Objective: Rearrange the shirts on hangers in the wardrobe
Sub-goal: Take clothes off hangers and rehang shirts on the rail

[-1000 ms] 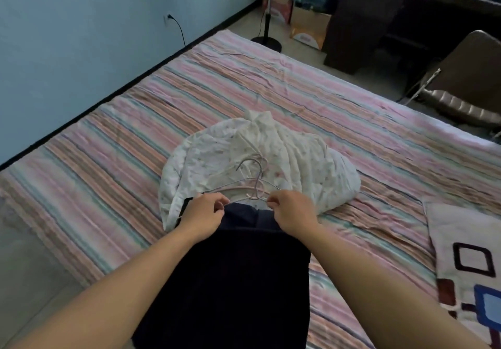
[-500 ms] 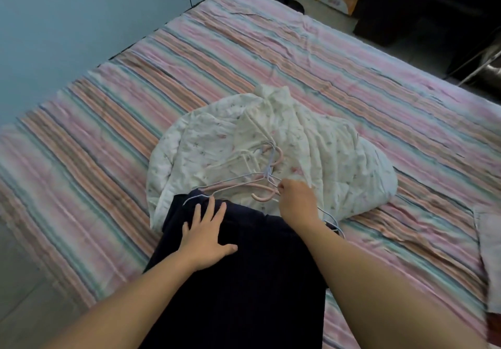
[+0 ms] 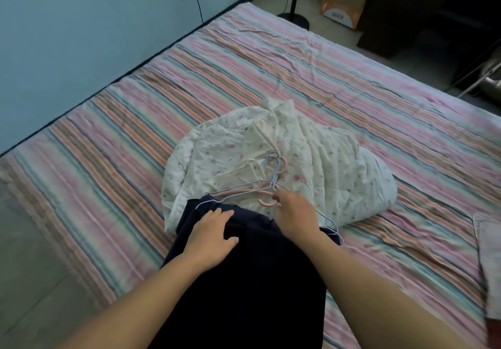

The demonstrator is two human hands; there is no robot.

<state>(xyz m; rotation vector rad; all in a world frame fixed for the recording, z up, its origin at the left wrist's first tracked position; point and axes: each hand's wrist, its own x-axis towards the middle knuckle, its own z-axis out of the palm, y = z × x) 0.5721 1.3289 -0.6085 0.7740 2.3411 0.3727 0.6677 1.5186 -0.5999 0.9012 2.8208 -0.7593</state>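
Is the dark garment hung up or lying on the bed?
Lying on the bed: the dark garment is spread flat, with the left hand on it.

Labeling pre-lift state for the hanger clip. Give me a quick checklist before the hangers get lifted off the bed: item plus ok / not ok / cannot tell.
1. Right hand at the hangers' necks: ok, its fingers curl around the pink hanger where the necks meet.
2. Left hand steadying the dark navy garment: ok, it presses flat on the fabric.
3. Navy garment seated on the light blue wire hanger: cannot tell, only the wire's ends show beside the fabric.
4. Hooks free of each other: not ok, blue and pink hooks overlap.
5. Floral white garment clear of the hangers: not ok, hangers lie on it.
6. Striped bedsheet clear nearby: ok.
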